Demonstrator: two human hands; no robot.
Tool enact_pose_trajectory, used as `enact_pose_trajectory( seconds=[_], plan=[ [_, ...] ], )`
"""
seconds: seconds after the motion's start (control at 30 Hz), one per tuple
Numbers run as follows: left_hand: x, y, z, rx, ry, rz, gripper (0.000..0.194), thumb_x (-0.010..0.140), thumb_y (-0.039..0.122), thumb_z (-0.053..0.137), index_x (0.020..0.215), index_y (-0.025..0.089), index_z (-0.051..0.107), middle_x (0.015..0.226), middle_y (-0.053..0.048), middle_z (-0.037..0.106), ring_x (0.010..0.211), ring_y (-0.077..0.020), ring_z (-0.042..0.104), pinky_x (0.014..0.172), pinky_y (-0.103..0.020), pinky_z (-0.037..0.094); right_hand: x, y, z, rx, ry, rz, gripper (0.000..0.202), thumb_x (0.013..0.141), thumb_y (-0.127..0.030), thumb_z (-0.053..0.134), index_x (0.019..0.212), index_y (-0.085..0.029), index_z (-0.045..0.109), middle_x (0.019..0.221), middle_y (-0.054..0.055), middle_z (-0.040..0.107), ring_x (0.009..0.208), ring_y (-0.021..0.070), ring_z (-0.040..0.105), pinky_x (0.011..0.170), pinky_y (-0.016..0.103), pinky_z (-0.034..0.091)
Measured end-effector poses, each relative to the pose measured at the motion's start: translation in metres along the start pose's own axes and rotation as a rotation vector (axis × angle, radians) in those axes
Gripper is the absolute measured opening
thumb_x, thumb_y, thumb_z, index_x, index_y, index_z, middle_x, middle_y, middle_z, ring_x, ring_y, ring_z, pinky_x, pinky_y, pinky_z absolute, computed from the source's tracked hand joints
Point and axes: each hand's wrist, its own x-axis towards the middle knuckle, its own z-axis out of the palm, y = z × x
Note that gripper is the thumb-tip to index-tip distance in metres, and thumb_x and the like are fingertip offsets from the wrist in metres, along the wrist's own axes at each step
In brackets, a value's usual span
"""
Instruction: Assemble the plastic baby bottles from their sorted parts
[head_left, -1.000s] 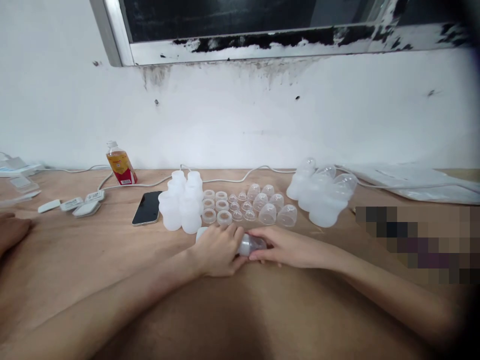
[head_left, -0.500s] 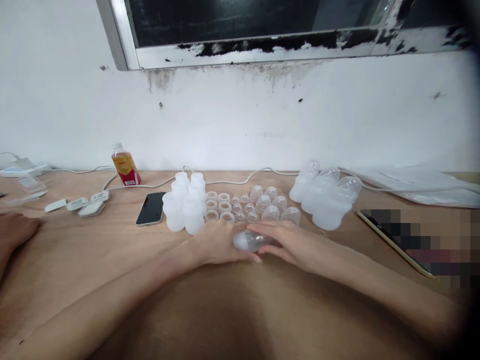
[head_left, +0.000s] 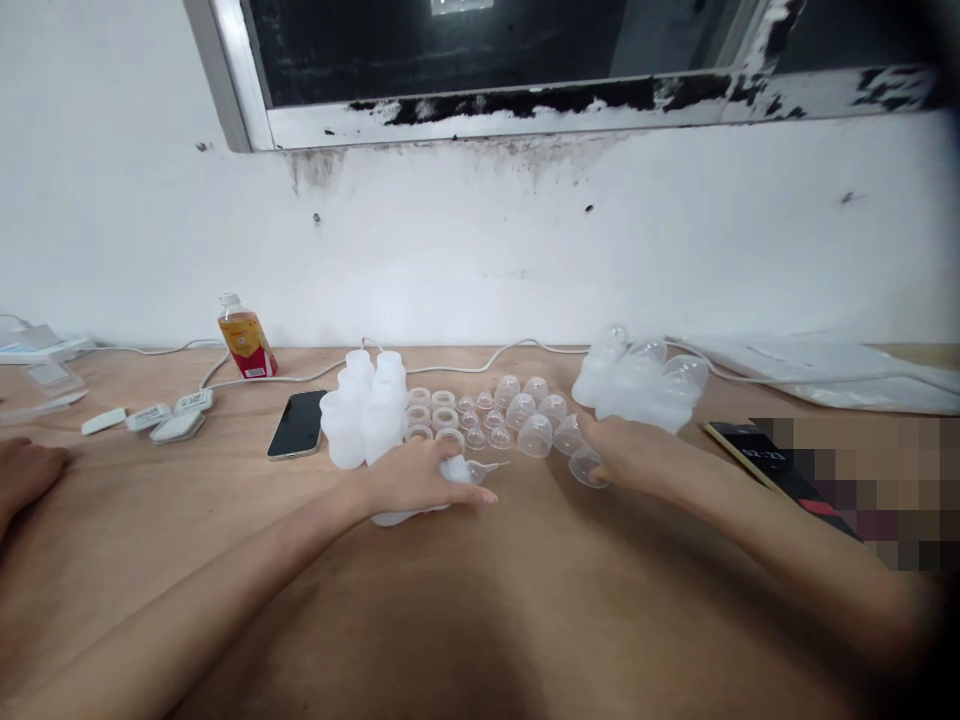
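My left hand (head_left: 420,475) is wrapped round a white bottle (head_left: 405,515) lying on its side, with a clear nipple (head_left: 476,470) at its right end. My right hand (head_left: 611,455) grips a clear dome cap (head_left: 585,466) by its edge, just above the table. Between the hands are rows of white rings (head_left: 443,418), small clear nipples (head_left: 472,438) and larger clear dome caps (head_left: 535,436). White bottles (head_left: 346,435) stand grouped behind my left hand. Capped bottles (head_left: 626,385) cluster behind my right hand.
A dark phone (head_left: 297,425) lies left of the bottles, near a drink bottle (head_left: 247,340). A larger device (head_left: 757,455) and plastic bags (head_left: 825,375) lie at the right. A cable runs along the wall. Another person's hand (head_left: 30,470) rests at the far left.
My hands have moved apart. The bottle in my left hand no longer has a dome over its nipple end, and my right hand has moved right and now grips a dome cap.
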Motion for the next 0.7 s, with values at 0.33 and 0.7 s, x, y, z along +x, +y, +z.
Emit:
enact_pose_trajectory(
  seconds=[0.33, 0.7],
  plan=[
    [-0.002, 0.009, 0.006, -0.015, 0.110, 0.108, 0.072, 0.050, 0.063, 0.058, 0.106, 0.020, 0.042, 0.093, -0.006, 0.056, 0.083, -0.0247, 0.054, 0.065, -0.031, 0.042, 0.003, -0.040, -0.026, 0.060, 0.036, -0.013, 0.026, 0.077, -0.038, 0.044, 0.091, -0.016, 0.049, 0.092, 0.011, 0.056, 0.084, 0.0244, 0.054, 0.064, 0.032, 0.042],
    [-0.002, 0.022, 0.028, 0.225, 0.215, 0.240, 0.049, 0.070, 0.035, 0.048, 0.111, 0.015, 0.029, 0.086, -0.010, 0.060, 0.069, -0.0281, 0.060, 0.053, -0.034, 0.044, -0.003, -0.089, 0.009, 0.708, -0.255, -0.077, 0.037, 0.085, -0.046, 0.030, 0.089, -0.014, 0.048, 0.057, -0.001, 0.053, 0.034, 0.0061, 0.043, 0.038, 0.020, 0.036]
  ],
)
